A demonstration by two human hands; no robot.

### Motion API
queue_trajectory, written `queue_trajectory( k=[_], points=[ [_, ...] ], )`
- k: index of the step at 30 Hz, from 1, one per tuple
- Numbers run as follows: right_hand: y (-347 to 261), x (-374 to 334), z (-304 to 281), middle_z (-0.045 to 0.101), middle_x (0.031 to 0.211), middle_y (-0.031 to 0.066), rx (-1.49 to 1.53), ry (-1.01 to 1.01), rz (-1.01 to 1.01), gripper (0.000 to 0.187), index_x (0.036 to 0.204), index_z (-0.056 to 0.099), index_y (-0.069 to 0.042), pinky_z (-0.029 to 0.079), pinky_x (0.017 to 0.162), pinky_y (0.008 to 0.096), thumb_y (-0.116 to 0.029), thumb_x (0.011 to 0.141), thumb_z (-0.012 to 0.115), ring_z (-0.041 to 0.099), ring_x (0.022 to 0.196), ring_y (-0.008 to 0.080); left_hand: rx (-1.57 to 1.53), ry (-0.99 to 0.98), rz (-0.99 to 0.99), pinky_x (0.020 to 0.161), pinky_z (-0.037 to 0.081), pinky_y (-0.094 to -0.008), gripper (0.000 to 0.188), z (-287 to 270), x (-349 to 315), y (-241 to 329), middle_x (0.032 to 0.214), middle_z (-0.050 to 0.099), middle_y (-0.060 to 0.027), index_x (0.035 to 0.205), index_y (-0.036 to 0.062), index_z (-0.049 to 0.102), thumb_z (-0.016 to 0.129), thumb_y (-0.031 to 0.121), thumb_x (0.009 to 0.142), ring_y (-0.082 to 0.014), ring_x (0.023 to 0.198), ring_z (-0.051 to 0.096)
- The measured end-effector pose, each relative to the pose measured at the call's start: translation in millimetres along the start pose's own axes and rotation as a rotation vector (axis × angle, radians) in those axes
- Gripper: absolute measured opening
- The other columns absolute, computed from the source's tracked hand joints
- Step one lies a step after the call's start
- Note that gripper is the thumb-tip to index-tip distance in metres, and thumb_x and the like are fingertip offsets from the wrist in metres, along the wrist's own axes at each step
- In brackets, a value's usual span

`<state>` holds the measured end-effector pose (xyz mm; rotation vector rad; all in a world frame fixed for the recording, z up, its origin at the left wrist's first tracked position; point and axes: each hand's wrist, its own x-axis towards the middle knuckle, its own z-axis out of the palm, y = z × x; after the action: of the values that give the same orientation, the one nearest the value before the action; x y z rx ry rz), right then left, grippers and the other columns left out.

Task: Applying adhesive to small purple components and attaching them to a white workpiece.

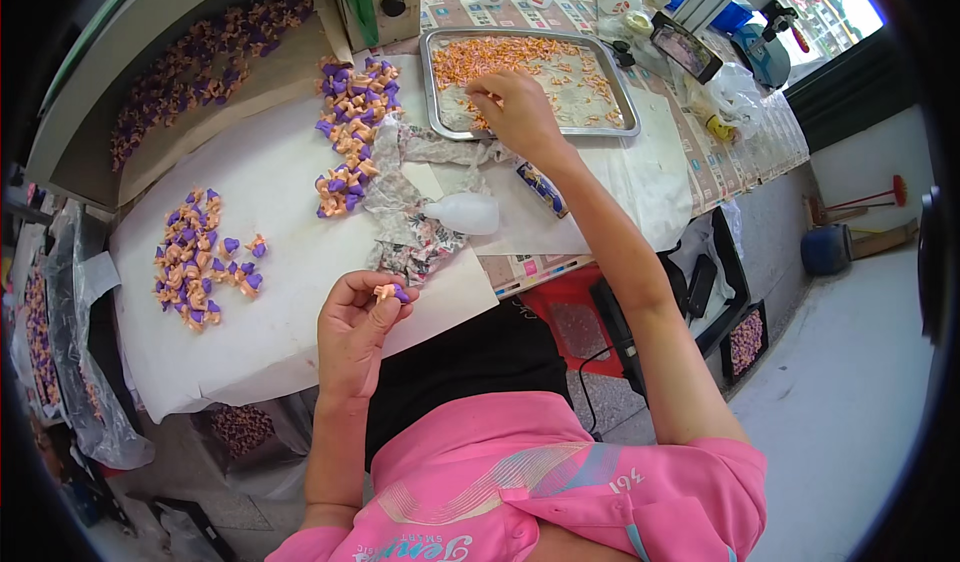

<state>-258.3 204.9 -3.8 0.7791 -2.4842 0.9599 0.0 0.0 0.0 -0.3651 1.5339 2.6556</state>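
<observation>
My left hand (pixel 352 334) pinches a small peach-and-purple plastic figure (pixel 388 293) between thumb and fingers, above the near edge of the white-covered table. My right hand (pixel 517 110) reaches over the near rim of a metal tray (pixel 432 112), its fingers drawn together and pointing down. Many tiny orange pieces (pixel 490 60) lie in that tray, thickest on its left side. Whatever is between the right fingertips is too small to make out. Similar figures form a loose pile (pixel 190 257) at the left and a longer heap (pixel 352 132) near the middle.
A translucent squeeze bottle (pixel 468 214) lies on a crumpled floral cloth (pixel 405 237). Beside the right forearm is a dark blue packet (pixel 541 189). A grey box-like housing (pixel 75 92) at the far left holds more figures. A phone (pixel 686 48) on a stand is at the back right.
</observation>
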Motion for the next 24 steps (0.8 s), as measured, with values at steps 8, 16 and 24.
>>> queue_trajectory(
  k=[8, 16, 24],
  points=[
    [10, 28, 27, 0.068, 0.082, 0.0156, -0.468, -0.228, 0.025, 0.011, 0.078, 0.071, -0.006, 0.048, 0.08, 0.0443, -0.008, 0.075, 0.061, 0.061, 0.088, 0.0337, -0.014, 0.011, -0.011, 0.084, 0.056, -0.0263, 0.019, 4, 1, -6, 0.106, 0.063, -0.0085, 0.107, 0.0028, 0.056, 0.063, 0.0, 0.089, -0.0181, 0.096, 0.065],
    [14, -5, 26, 0.066, 0.081, 0.0136, -0.234, 0.131, -0.032, 0.009, 0.083, 0.068, -0.005, 0.047, 0.08, 0.0412, -0.008, 0.08, 0.06, 0.061, 0.083, 0.0311, -0.017, 0.048, 0.005, 0.083, 0.056, -0.0254, 0.022, 0, -10, -21, 0.107, 0.061, -0.0073, 0.108, 0.0047, 0.055, 0.063, -0.001, 0.088, -0.0174, 0.097, 0.065],
    [-85, -85, -63, 0.066, 0.08, 0.0023, 0.602, -0.223, 0.357, 0.012, 0.092, 0.07, -0.002, 0.044, 0.061, 0.0221, -0.012, 0.085, 0.071, 0.056, 0.069, 0.0043, 0.023, 0.069, -0.051, 0.076, 0.054, -0.0252, 0.022, 18, -14, -1, 0.104, 0.061, -0.0064, 0.107, 0.0044, 0.056, 0.064, 0.0, 0.087, -0.0148, 0.09, 0.063]
  ],
)
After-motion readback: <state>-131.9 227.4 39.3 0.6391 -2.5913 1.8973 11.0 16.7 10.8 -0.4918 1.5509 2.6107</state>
